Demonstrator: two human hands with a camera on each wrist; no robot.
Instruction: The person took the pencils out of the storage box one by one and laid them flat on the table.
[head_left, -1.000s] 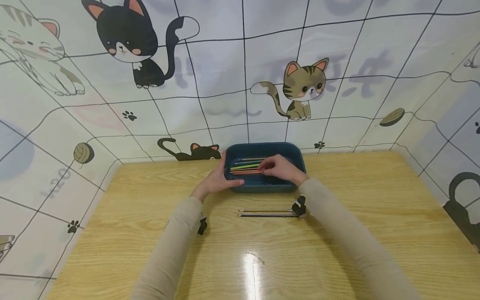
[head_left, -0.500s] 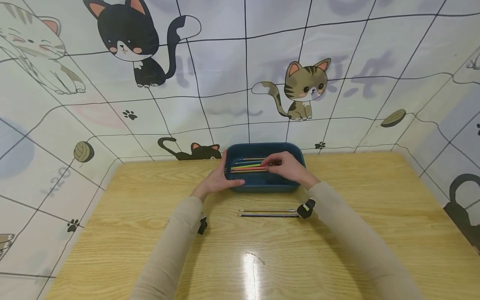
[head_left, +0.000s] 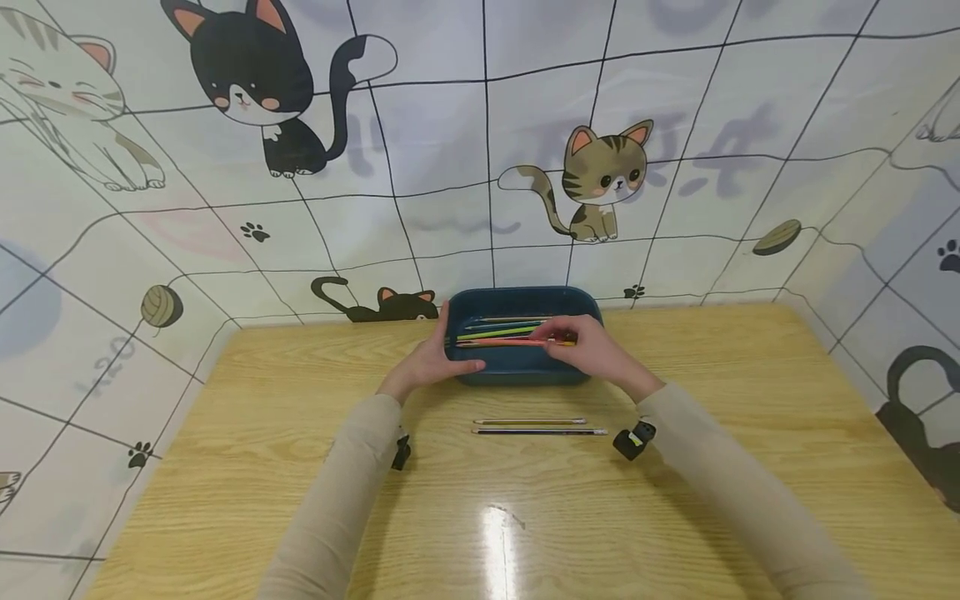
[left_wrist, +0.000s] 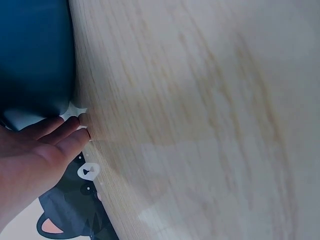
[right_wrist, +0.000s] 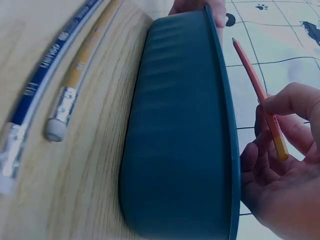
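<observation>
A dark blue plastic bin [head_left: 517, 377] stands against the back wall, with several coloured pencils [head_left: 495, 332] inside. My left hand [head_left: 426, 362] holds the bin's left end, thumb over the front rim and fingers along the outer side. In the left wrist view those fingers [left_wrist: 70, 140] lie against the bin's wall [left_wrist: 35, 60]. Above the bin's right half, my right hand [head_left: 588, 346] pinches an orange-red pencil [right_wrist: 255, 80] between thumb and fingers; its yellow end points toward the palm. The pencil lies crosswise over the others in the head view.
Two pencils lie side by side on the wooden table in front of the bin: a yellow one [head_left: 525, 422] and a navy one [head_left: 536, 432], both with eraser ends. A cat-printed sheet [head_left: 450, 208] covers the walls behind and at the sides.
My right hand has moved right and slightly toward me, drawing the orange-red pencil up from among the others. My left hand has kept its place on the bin.
</observation>
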